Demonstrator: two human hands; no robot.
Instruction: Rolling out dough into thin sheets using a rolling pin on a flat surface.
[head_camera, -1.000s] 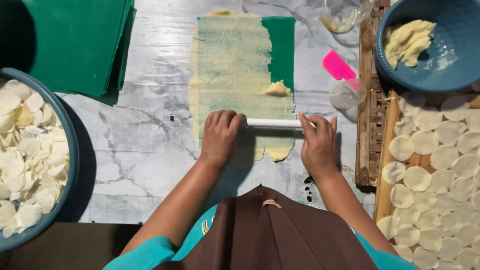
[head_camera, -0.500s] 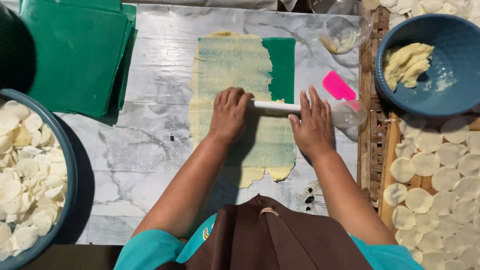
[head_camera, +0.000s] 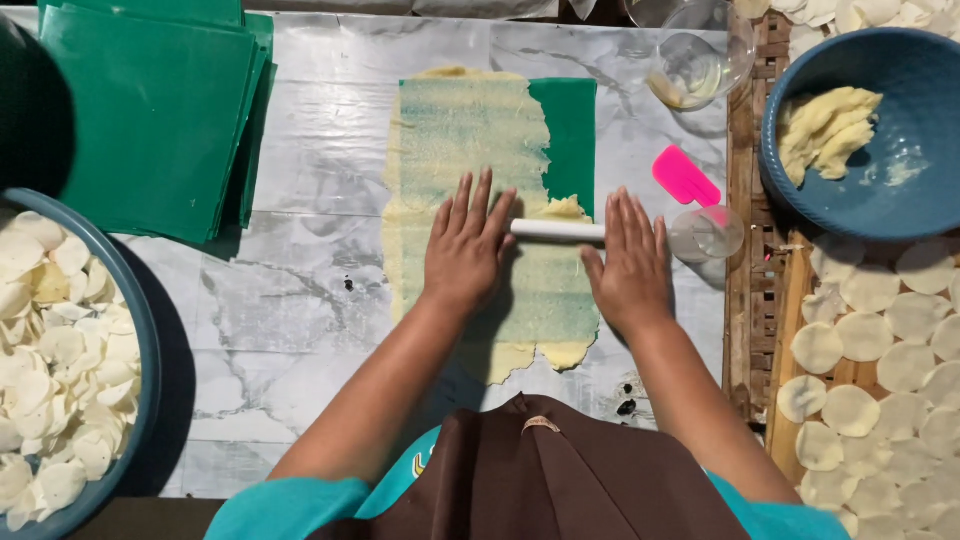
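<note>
Left hand and right hand, both flat with fingers spread, hide the white rolling pin's ends on thin dough.

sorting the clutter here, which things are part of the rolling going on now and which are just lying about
In use: left hand, right hand, white roller, thin dough, green sheet.

Lying about: pink spatula, stack of green sheets, glass bowl.

A stack of green plastic sheets lies at the marble table's far left corner. A blue bowl of thin white discs sits at its left edge. At the right edge stand a clear glass cup, a pink spatula and a blue bowl holding pale dough, with cut discs on a wooden tray.
</note>
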